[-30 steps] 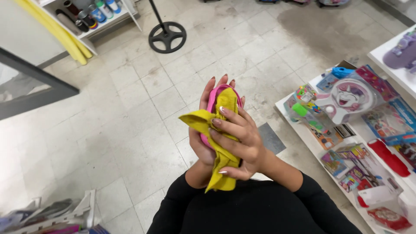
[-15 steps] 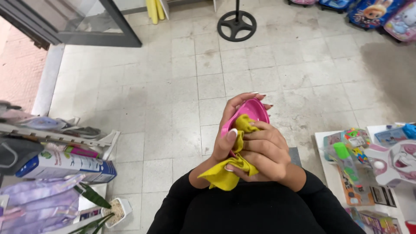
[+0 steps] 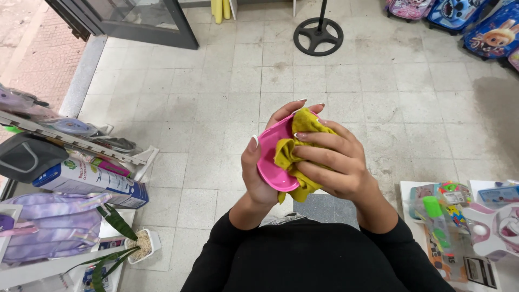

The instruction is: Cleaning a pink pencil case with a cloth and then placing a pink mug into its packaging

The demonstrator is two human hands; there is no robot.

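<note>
The person stands over a pale tiled floor (image 3: 216, 108), both hands raised in front of a black-sleeved chest. The left hand (image 3: 259, 173) is curled around a small pink plastic dish (image 3: 273, 159), thumb along its near rim and fingers wrapped behind, so the dish is tilted up on edge with its hollow facing the right hand. The right hand (image 3: 332, 162) is closed over a bunched yellow cloth (image 3: 294, 154), fingers spread across it, pressing it into the hollow of the dish; a tail of the cloth hangs below the dish's lower rim.

Taking the dish as the marker: well beyond it on the floor sits a black round stand base (image 3: 318, 36) with its pole. Off to its left is a rack with a blue-and-white box (image 3: 89, 183), a lilac backpack (image 3: 46, 227) below that, and a small potted plant (image 3: 138, 243) nearest the person. To the dish's lower right lies a white shelf (image 3: 406, 190) of packaged toys (image 3: 438, 213).
</note>
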